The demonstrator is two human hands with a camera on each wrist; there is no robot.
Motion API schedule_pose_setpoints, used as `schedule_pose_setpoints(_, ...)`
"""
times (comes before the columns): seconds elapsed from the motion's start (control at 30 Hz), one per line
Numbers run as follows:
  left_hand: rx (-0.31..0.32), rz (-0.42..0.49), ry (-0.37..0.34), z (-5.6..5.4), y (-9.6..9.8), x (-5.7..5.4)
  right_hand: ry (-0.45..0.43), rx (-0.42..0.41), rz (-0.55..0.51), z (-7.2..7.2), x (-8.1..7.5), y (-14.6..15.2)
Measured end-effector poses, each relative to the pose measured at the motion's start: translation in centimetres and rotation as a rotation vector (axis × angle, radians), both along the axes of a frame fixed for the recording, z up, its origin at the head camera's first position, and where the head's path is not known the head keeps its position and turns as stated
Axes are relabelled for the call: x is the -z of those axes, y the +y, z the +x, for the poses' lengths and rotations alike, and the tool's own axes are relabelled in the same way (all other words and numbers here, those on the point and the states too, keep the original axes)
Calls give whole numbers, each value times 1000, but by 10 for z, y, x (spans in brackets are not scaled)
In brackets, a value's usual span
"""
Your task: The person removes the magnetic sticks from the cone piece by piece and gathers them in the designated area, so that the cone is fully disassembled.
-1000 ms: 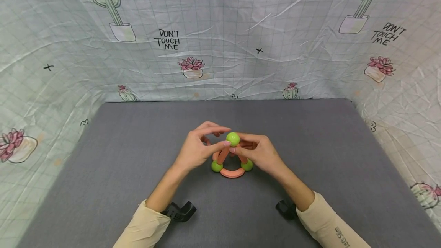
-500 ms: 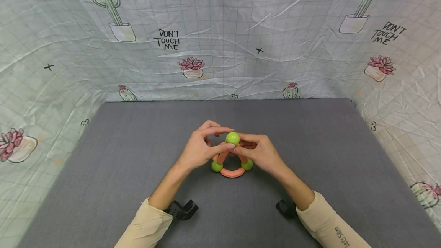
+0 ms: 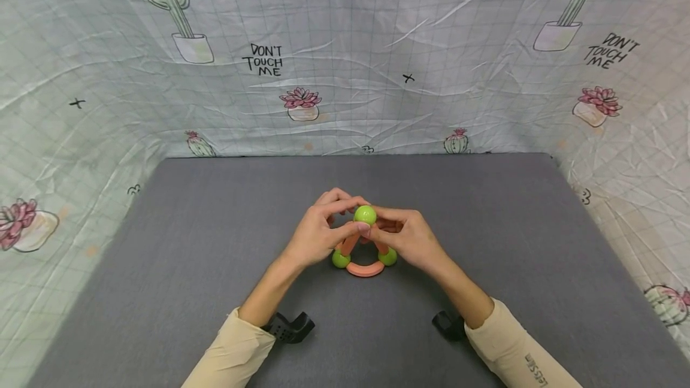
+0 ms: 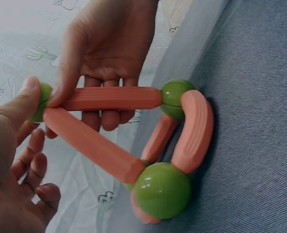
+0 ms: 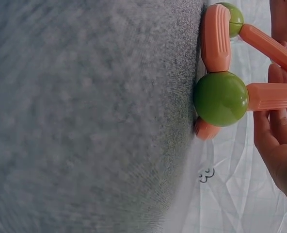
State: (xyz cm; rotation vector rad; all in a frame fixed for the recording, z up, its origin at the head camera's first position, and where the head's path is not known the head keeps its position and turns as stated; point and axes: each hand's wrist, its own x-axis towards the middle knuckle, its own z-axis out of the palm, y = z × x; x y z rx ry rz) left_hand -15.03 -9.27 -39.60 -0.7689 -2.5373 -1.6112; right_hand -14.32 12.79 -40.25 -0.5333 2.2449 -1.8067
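A pyramid-shaped frame of green balls and ribbed orange rods stands on the grey table. At its top is a green ball (image 3: 365, 215), which my left hand (image 3: 315, 235) pinches between thumb and index finger. My right hand (image 3: 409, 237) holds the upper end of a straight orange rod (image 4: 119, 98) with its thumb right at that ball. Another straight rod (image 4: 92, 145) slopes down from the top to a lower green ball (image 4: 163, 190). Curved orange rods, one of them at the front (image 3: 365, 270), link the lower balls. The frame's rear is partly hidden by my hands.
The grey table (image 3: 215, 214) extends around the frame. Behind it and along both sides hangs a pale curtain (image 3: 366, 64) with cactus prints. Black wrist mounts (image 3: 291, 327) jut inward from both cream sleeves (image 3: 232, 349).
My left hand has shifted slightly right, its thumb and index finger moving farther over the top ball. The right hand and the frame have stayed nearly still.
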Motion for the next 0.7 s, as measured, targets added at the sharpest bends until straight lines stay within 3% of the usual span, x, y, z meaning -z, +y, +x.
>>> schedule_pose_setpoints(0.3,-44,68,46,2,1,8,12,21,1,2,3,2)
schedule_pose_setpoints(0.7,-32,136,-14,3,0,10,-16,-28,-6,0,2,1)
